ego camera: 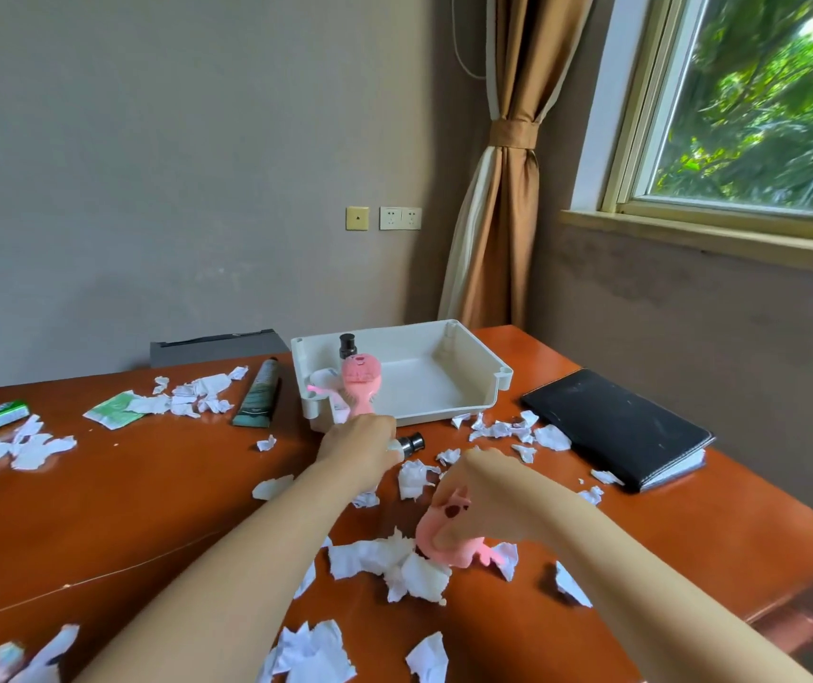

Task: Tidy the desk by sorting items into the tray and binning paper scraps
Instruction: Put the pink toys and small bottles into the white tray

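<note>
We see the left hand (pixel 360 443) just below the middle of the frame, its fingers (pixel 378 427) curled round a small white bottle (pixel 409 442) with a black cap. The bottle lies sideways, cap pointing to the right, just in front of the near edge of the white tray (pixel 424 386). The left forearm runs up from the lower left, low over the bench (pixel 148 485).

The right hand (pixel 485 490) sits lower and to the right, wrist sharply bent so the back of the hand faces up. It grips a pink soft toy (pixel 436 539) from above; we cannot tell how each finger lies, since the hand hides them. The toy hangs over a heap of white paper scraps (pixel 384 564).

The tray stands at the centre of the frame on the far side of the bench. In its left corner are a pink brush (pixel 361 379) and a black-capped bottle (pixel 347 345). A dark tube (pixel 259 394) lies just left of the tray, a black notebook (pixel 616 426) to its right. More scraps lie scattered all across the bench.
</note>
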Demonstrator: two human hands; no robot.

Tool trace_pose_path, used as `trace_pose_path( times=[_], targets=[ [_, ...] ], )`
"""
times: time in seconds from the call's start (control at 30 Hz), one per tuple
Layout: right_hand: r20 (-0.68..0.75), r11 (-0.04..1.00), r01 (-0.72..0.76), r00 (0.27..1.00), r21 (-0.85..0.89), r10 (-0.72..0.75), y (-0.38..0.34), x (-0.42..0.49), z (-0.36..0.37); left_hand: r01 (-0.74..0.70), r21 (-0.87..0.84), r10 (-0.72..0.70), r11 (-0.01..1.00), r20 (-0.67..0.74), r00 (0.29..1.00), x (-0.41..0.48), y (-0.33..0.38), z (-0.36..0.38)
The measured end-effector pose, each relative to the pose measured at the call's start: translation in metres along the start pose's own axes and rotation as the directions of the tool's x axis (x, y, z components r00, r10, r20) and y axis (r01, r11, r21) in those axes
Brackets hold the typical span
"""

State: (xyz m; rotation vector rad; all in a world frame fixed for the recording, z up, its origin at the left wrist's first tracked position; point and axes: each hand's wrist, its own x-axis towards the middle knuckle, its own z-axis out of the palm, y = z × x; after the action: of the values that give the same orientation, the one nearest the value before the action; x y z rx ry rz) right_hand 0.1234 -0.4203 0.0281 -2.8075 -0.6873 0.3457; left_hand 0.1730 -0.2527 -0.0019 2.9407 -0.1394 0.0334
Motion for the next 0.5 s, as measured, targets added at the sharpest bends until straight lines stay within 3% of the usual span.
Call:
trace_pose_path(
  times=[0.33,0.5],
  targets=[
    [0.073,0.996,-0.020,0.997,-0.092,0.027,-0.009,0.006,0.004,-0.076,-0.044,0.082,0.996,0.164,0.983,-0.023,-0.001,-0.008],
    [0.093,0.965,-0.028,0.994,-0.259,0.054,-0.020,0.002,0.011,-0.102,-0.167,0.132,0.981,0.182,0.975,-0.045,-0.006,-0.019]
  ],
)
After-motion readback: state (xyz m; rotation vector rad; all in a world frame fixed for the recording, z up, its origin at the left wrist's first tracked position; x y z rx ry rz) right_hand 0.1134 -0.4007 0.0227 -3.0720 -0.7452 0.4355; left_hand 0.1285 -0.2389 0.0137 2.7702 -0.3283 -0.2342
